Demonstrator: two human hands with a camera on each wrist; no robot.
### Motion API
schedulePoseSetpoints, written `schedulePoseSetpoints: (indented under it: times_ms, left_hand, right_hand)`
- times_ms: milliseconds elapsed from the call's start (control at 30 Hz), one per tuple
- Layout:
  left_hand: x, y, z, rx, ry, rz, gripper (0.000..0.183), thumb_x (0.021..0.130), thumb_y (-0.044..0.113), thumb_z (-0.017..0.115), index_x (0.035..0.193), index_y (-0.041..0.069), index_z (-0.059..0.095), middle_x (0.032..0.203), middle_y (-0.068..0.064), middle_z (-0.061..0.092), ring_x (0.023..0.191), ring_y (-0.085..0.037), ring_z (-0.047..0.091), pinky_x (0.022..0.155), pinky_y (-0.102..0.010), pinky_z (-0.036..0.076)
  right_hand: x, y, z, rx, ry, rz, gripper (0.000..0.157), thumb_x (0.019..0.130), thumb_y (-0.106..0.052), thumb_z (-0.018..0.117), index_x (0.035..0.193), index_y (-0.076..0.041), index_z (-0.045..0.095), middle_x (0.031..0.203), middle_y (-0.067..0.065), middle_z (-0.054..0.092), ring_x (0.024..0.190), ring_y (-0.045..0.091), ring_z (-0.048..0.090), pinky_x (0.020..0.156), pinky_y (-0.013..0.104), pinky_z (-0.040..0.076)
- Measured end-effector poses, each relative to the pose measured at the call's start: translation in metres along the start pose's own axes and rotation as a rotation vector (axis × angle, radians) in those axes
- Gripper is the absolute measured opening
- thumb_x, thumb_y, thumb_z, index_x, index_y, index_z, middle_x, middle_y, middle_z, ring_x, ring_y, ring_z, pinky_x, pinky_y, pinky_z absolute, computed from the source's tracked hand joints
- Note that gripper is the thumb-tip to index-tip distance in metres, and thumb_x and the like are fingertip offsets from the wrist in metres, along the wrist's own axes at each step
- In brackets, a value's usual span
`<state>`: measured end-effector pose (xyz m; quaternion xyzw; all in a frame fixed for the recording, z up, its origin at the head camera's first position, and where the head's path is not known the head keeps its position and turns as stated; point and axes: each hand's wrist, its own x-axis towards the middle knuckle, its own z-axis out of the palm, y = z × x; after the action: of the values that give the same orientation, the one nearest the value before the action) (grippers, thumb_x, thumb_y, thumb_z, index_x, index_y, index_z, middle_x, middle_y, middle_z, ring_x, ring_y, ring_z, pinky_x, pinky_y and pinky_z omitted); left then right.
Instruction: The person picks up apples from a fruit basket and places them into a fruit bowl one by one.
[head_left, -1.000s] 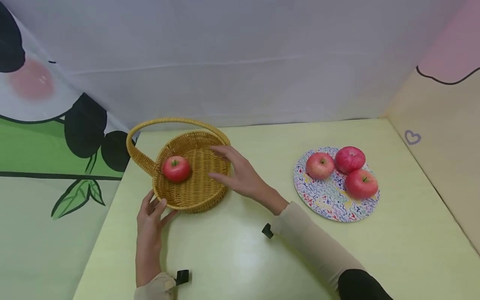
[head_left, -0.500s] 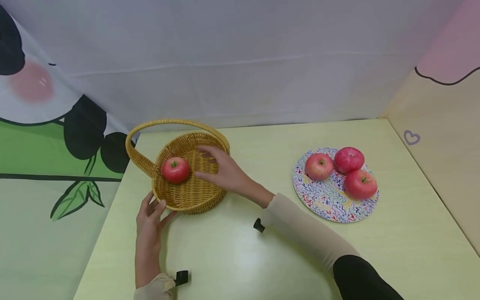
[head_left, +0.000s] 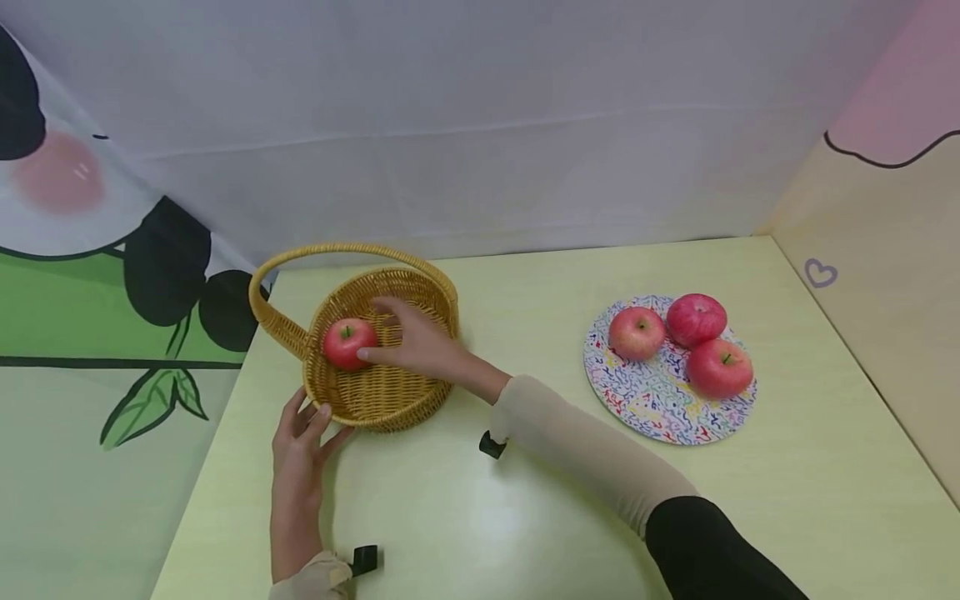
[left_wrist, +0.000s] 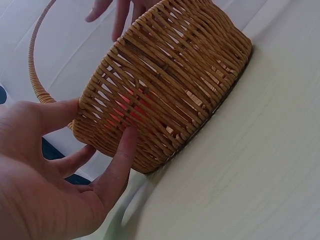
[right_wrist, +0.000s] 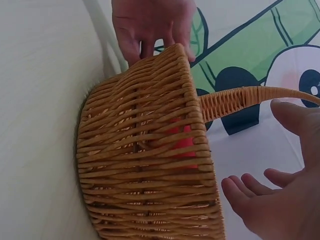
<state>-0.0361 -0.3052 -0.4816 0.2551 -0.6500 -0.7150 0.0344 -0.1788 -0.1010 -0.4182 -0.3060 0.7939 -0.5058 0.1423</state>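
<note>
A round wicker basket (head_left: 386, 400) with a tall hooped handle stands at the left of the table, holding one red apple (head_left: 347, 343). My left hand (head_left: 298, 454) touches the near left of its outer wall and rim, fingers spread; the left wrist view shows the fingertips against the weave (left_wrist: 165, 80). My right hand (head_left: 420, 340) reaches over the basket from the right, thumb and fingers apart. Its thumb overlaps the apple's right edge in the head view; contact cannot be told. In the right wrist view the right hand (right_wrist: 285, 175) is above the rim, and the weave partly hides the apple (right_wrist: 184, 145).
On the right a round plate (head_left: 652, 417) with a colourful pattern carries three red apples (head_left: 718, 368). The pale table (head_left: 465, 517) backs onto a hanging white cloth (head_left: 480, 167). A printed panel (head_left: 180, 450) lies to the left, a beige panel (head_left: 885, 292) to the right.
My right hand has moved left across the inside of the basket, up to the apple. My left hand stays at the basket's near left side. The plate's apples have not moved.
</note>
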Motion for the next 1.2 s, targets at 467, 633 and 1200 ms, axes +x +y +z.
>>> schedulePoseSetpoints:
  times_ms: [467,633,1200]
  left_hand:
    - [0.000,0.002,-0.004,0.001,0.011,-0.020,0.067,0.106,0.033,0.060,0.165,0.034,0.028,0.148,0.007,0.041,0.134,-0.013,0.050,0.090,-0.025,0.063]
    - [0.001,0.001,-0.002,0.008,0.010,-0.005,0.068,0.106,0.034,0.061,0.165,0.034,0.027,0.150,0.005,0.041,0.134,-0.014,0.050,0.090,-0.025,0.063]
    - [0.000,0.001,-0.001,0.002,0.009,-0.008,0.066,0.107,0.032,0.058,0.165,0.034,0.027,0.155,0.000,0.037,0.136,-0.015,0.048,0.092,-0.027,0.063]
  right_hand:
    - [0.026,0.006,0.023,-0.035,-0.081,0.173,0.098,0.092,-0.046,0.078,0.166,-0.011,0.024,0.170,0.011,0.034,0.154,0.029,0.040,0.124,0.047,0.041]
    - [0.031,0.010,0.027,-0.037,-0.073,0.188,0.098,0.091,-0.046,0.079,0.165,-0.011,0.025,0.170,0.011,0.033,0.155,0.029,0.038,0.125,0.048,0.039]
    - [0.050,0.023,0.041,-0.018,-0.103,0.172,0.099,0.091,-0.042,0.080,0.164,-0.004,0.025,0.164,0.014,0.041,0.148,0.028,0.048,0.120,0.042,0.046]
